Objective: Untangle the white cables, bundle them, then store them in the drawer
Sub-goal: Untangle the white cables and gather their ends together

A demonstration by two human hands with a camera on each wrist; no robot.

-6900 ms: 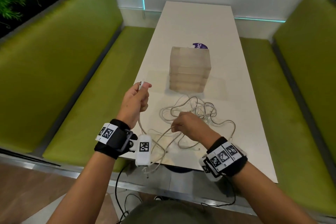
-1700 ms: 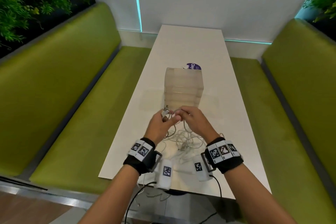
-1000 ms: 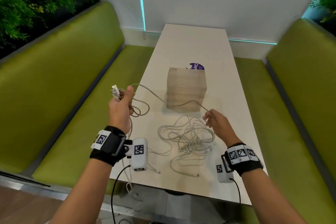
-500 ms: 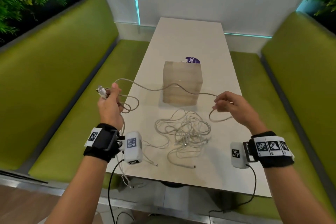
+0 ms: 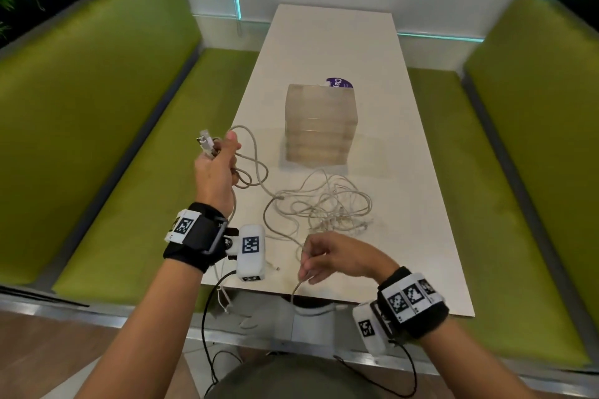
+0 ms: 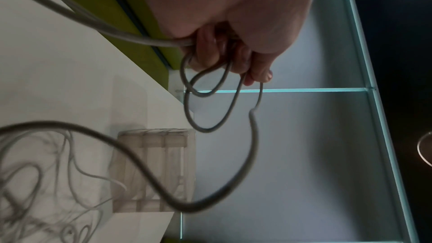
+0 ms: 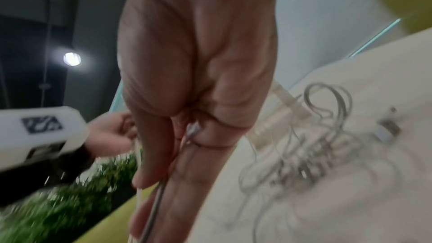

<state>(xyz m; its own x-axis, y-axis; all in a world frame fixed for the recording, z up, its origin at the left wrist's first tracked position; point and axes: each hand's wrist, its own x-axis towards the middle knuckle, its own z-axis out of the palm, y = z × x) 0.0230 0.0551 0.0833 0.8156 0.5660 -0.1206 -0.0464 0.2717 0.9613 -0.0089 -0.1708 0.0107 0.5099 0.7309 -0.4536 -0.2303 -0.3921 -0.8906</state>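
Lying tangled, white cables (image 5: 327, 207) cover table (image 5: 421, 204).

White cables (image 5: 327, 204) tangled on table; translucent drawer unit (image 5: 321, 126) upright behind

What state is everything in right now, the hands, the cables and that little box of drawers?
Left hand: raised, gripping cable loops and a plug end.
Right hand: low by the near table edge, pinching a cable.
Looped cable: partly coiled in the left hand, trailing to the pile.
Cable pile: tangled, lying loose on the table.
Drawer box: upright, all drawers closed.
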